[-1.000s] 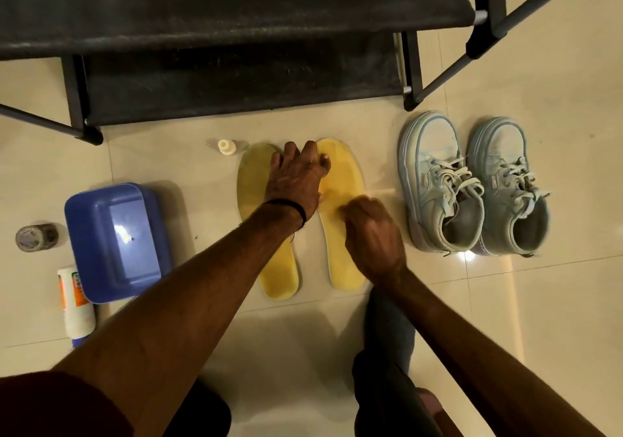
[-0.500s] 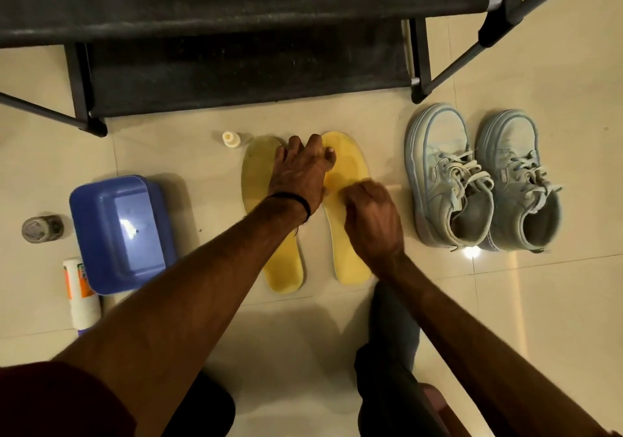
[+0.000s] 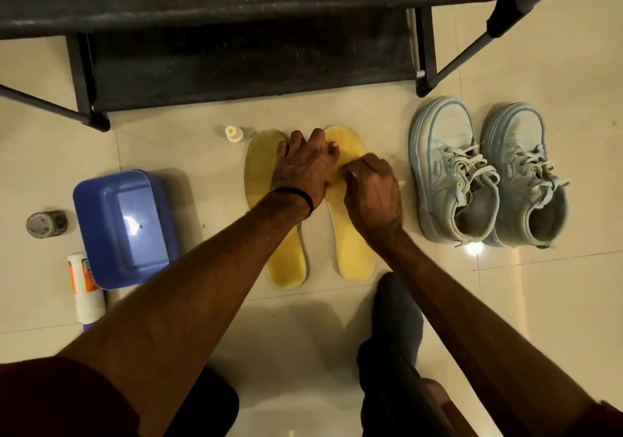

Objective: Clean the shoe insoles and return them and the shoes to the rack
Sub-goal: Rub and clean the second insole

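hands [image 3: 305,167] on insoles [image 3: 354,248], shoes [image 3: 451,173] beside

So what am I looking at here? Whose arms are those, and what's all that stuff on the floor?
The camera sits on a person's head and looks down, so the two arms are that person's own. No robot here, just bare hands.

On the tiled floor lie two yellow insoles, the soft pads from inside shoes. The left hand presses flat across their tops. The right hand is curled over the right-side insole, perhaps scrubbing; what it holds is hidden.

To the right stand two pale blue shoes. To the left are a blue tub, a white tube, a small jar and a little cap. The black shoe rack is at the top.
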